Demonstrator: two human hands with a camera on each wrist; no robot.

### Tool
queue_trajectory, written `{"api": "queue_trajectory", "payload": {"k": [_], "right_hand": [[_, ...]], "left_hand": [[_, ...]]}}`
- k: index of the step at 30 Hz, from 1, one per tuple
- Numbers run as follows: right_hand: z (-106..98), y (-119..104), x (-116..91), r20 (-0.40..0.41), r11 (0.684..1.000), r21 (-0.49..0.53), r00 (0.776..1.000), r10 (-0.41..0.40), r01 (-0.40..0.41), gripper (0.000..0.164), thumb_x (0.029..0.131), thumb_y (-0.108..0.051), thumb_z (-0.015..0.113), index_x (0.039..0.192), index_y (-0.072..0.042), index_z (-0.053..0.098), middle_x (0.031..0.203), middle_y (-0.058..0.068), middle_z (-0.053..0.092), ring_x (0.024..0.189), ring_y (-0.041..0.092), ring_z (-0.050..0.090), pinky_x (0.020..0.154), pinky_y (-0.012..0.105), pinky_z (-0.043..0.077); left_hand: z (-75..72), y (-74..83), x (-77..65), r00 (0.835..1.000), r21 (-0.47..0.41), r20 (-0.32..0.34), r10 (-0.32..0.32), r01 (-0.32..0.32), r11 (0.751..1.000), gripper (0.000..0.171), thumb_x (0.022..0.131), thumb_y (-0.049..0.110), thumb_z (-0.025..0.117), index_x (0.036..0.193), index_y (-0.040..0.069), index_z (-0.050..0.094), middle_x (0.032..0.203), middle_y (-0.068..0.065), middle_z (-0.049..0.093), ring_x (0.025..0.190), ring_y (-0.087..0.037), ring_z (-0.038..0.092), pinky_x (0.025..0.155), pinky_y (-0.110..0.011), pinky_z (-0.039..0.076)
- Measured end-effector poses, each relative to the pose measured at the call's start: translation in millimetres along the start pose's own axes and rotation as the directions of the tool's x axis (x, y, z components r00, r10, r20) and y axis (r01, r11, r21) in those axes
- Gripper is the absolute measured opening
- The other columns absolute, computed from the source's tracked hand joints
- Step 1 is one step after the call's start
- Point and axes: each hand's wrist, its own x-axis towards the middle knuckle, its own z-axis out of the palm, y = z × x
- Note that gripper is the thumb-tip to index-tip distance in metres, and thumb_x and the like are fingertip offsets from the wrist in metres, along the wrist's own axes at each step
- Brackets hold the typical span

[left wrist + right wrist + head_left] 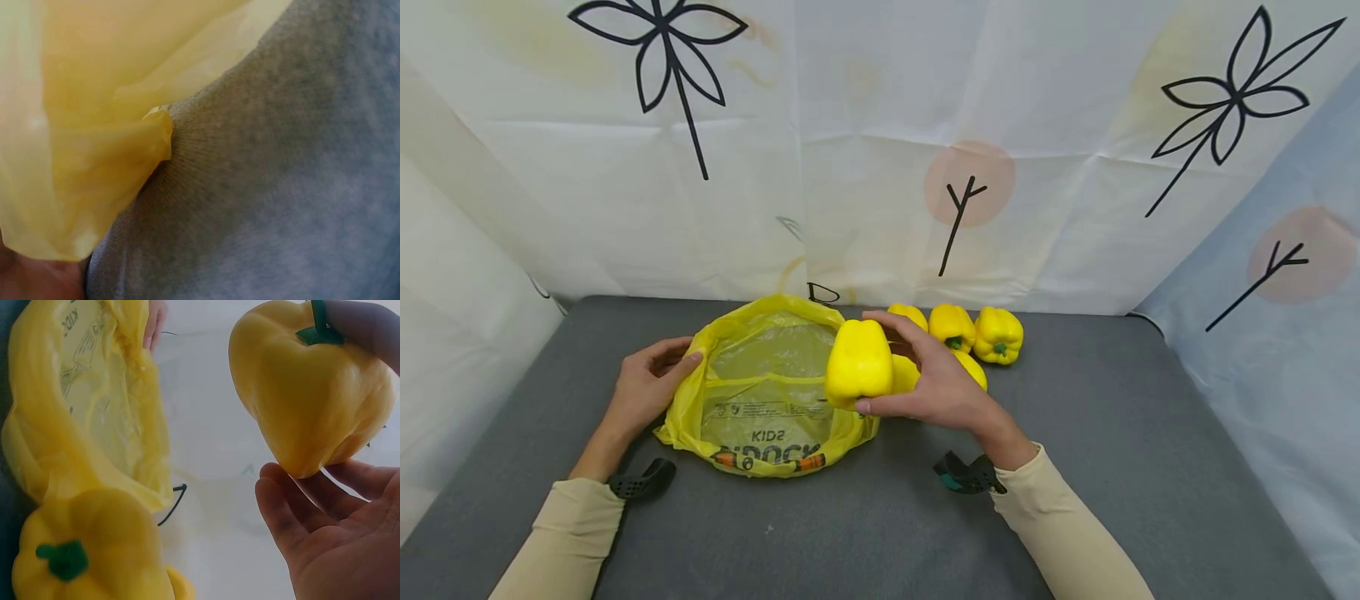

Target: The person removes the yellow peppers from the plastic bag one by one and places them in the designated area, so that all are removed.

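My right hand (943, 379) holds a yellow bell pepper (859, 360) in the air at the right rim of a yellow plastic bag (722, 450). In the right wrist view, the thumb lies by this pepper's green stem (320, 328) and the fingertips support its other end. The bag lies on the table with its mouth spread wide and printed lettering inside. On its left side, my left hand (651, 383) grips the rim, thumb on the edge. The left wrist view shows mostly the bag's yellow film (106, 169).
Several more yellow peppers (997, 335) lie on the grey table (1075, 433) behind and beside my right hand, partly hidden by it. One pepper (94, 544) sits close against the bag. A white cloth (880, 208) with drawn plants hangs behind the table.
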Motion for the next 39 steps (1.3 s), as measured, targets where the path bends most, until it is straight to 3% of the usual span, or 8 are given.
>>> {"api": "queue_trajectory", "payload": {"k": [12,19,27,36,39], "right_hand": [[-11,9,-19,-0.011,1.000,-0.007,1.000,-0.018,0.018,0.091,0.077,-0.013,0.090,0.154,-0.017,0.041,0.148,0.002,0.047,0.130,0.029,0.052,0.100,0.051,0.048],[-18,13,-29,-0.030,0.999,-0.043,0.999,-0.019,0.018,0.092,0.077,-0.013,0.090,0.154,-0.014,0.040,0.149,0.006,0.045,0.133,0.031,0.050,0.106,0.056,0.042],[-25,17,-39,-0.032,0.999,-0.049,0.999,0.007,-0.009,0.090,0.078,-0.014,0.090,0.153,-0.016,0.041,0.148,0.004,0.045,0.132,0.032,0.049,0.104,0.054,0.044],[-32,18,-50,-0.037,0.998,-0.068,0.999,0.001,-0.003,0.091,0.077,-0.013,0.090,0.154,-0.015,0.041,0.150,0.005,0.045,0.132,0.034,0.050,0.104,0.055,0.044],[-35,20,-53,-0.049,0.997,-0.073,0.999,0.003,-0.007,0.092,0.077,-0.012,0.090,0.154,-0.015,0.040,0.151,0.004,0.044,0.132,0.034,0.050,0.104,0.056,0.044]], "left_hand": [[-0.2,0.2,0.3,1.000,-0.002,0.000,-0.005,0.005,1.000,0.047,0.104,0.029,0.061,0.139,-0.002,0.059,0.117,-0.012,0.063,0.089,0.009,0.060,0.073,-0.011,0.051],[0.2,0.5,0.1,1.000,-0.011,-0.006,-0.009,0.009,1.000,0.047,0.104,0.029,0.061,0.138,-0.002,0.060,0.114,-0.004,0.063,0.089,0.008,0.060,0.073,-0.011,0.051],[0.6,0.9,-0.4,1.000,0.004,-0.007,-0.009,0.009,1.000,0.047,0.104,0.029,0.060,0.139,-0.003,0.059,0.120,-0.021,0.062,0.090,0.010,0.058,0.074,-0.010,0.050],[0.3,0.8,0.2,1.000,0.002,-0.008,-0.009,0.009,1.000,0.046,0.104,0.027,0.061,0.138,-0.004,0.059,0.118,-0.016,0.064,0.089,0.010,0.058,0.073,-0.009,0.050],[0.5,1.1,-0.1,1.000,0.006,-0.012,-0.001,0.001,1.000,0.046,0.104,0.029,0.061,0.137,-0.003,0.060,0.115,-0.009,0.064,0.089,0.009,0.059,0.073,-0.010,0.050]]}}
